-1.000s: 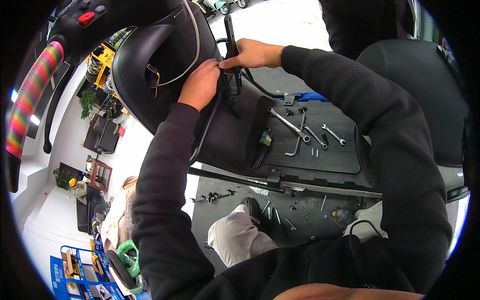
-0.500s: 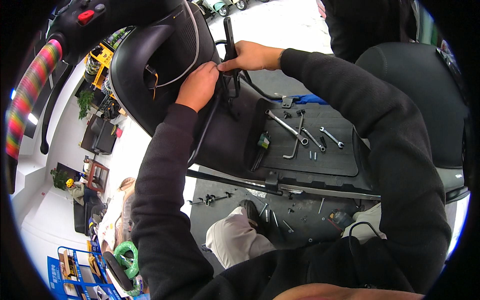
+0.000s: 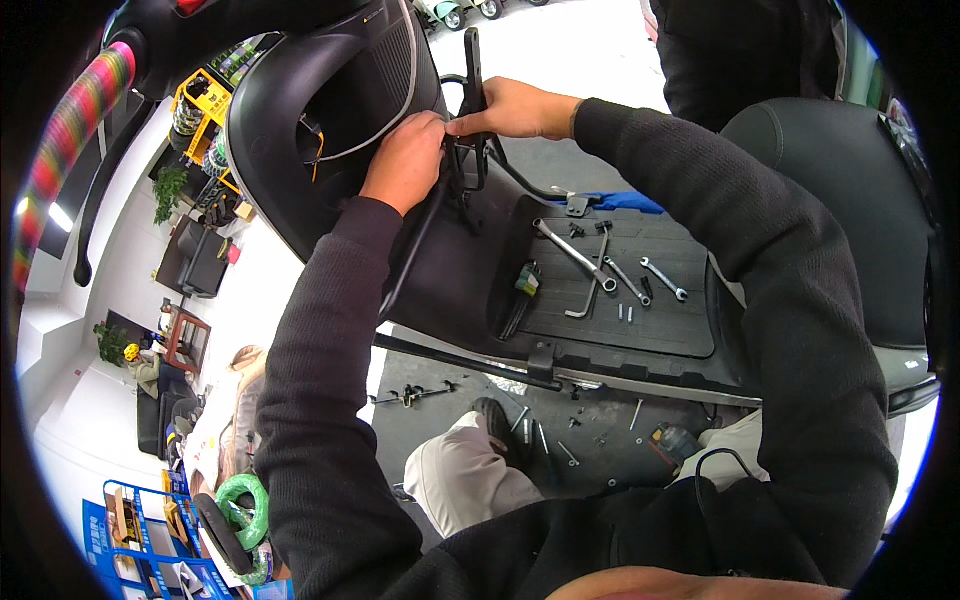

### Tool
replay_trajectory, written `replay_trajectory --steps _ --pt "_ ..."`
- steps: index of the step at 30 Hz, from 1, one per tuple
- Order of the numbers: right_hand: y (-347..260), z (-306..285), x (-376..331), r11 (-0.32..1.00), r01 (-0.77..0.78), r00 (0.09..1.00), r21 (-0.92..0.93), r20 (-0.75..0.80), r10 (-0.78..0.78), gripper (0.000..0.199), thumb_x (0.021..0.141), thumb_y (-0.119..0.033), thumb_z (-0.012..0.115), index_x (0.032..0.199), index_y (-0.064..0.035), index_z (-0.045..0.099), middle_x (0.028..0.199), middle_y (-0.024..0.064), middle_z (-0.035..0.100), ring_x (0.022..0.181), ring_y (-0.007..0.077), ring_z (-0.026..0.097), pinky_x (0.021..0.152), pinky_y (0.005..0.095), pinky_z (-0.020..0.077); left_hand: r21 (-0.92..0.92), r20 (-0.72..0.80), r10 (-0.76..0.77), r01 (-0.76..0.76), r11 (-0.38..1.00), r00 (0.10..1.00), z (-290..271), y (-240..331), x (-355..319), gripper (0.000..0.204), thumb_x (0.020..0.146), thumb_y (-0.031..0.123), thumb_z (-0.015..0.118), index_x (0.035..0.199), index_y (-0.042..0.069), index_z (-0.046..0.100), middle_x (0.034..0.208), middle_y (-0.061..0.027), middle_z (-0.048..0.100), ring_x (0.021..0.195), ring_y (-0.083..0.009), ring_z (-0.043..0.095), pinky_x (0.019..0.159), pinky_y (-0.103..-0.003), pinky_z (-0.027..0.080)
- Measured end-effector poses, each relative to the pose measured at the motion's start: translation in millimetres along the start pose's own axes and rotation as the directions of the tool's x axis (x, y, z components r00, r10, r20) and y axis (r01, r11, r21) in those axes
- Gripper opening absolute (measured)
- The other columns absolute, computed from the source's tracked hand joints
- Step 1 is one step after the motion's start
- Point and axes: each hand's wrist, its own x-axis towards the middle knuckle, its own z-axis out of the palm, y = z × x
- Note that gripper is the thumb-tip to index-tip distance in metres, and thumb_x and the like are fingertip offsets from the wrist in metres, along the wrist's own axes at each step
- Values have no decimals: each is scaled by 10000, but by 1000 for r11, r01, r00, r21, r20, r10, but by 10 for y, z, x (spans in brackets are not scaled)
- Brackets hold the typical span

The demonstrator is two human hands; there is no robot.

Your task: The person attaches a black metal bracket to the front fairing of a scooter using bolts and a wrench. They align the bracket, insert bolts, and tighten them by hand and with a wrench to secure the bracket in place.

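Both my hands meet at a black metal bracket [image 3: 473, 60] that stands upright behind the scooter's black front panel [image 3: 275, 125]. My right hand [image 3: 525, 108] is closed around the bracket from the right, its thumb stretched left toward the other hand. My left hand [image 3: 408, 162] has its fingers drawn together at the bracket's left side, by the upper end of a black tube frame [image 3: 412, 240]. Whatever lies between the left fingertips is hidden. A pale cable [image 3: 413, 70] runs down the panel just left of that hand.
On the scooter's footboard [image 3: 660, 330] lie a large wrench [image 3: 577, 257], a hex key [image 3: 590, 295], a small wrench [image 3: 664, 279] and a green-cased key set [image 3: 526, 280]. Bolts [image 3: 543, 437] litter the floor below. A person in black [image 3: 740, 55] stands beyond the seat [image 3: 810, 190].
The view has shifted slightly, so the handlebar sits further left and higher. Both hands stay at the bracket, with only slight finger movement.
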Motion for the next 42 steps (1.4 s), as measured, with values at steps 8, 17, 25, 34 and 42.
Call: replay_trajectory --steps 8,17,25,34,42 --pt "-76 -14 -35 1000 -16 1000 5 0 16 616 903 -521 857 984 86 796 858 125 735 768 213 657 739 375 524 35 -22 32 -31 999 999 43 -30 -9 119 947 12 589 995 -21 693 1051 -145 680 1075 -358 679 914 -476 567" --pt "-109 -4 -58 999 -47 999 -5 5 47 468 968 -473 831 922 -8 802 782 2 674 754 115 552 710 316 447 53 -14 122 -121 991 992 19 -83 -5 141 950 19 575 970 -25 708 1058 -146 681 1086 -358 676 942 -464 570" --pt "-125 -23 -87 999 0 1000 35 -2 0 587 887 -526 865 976 52 808 863 110 741 797 200 660 755 372 525 71 -68 24 -19 997 997 84 1 -11 113 954 31 573 966 -4 681 1028 -141 672 1044 -361 681 893 -478 567" --pt "-38 27 -12 999 -6 1000 -40 -19 6 503 947 -507 836 968 -4 848 873 48 782 799 135 639 769 301 493 156 66 116 -125 980 991 83 -201 -34 230 975 63 560 1078 -22 748 1291 -167 731 1298 -329 662 1071 -438 553" --pt "-109 -36 -87 997 26 999 -78 -39 -29 538 928 -511 829 988 23 834 908 127 802 810 206 722 780 348 552 118 49 23 -29 993 999 44 -68 -20 240 930 49 728 1155 -14 676 1234 -149 700 1194 -364 668 1004 -465 556"
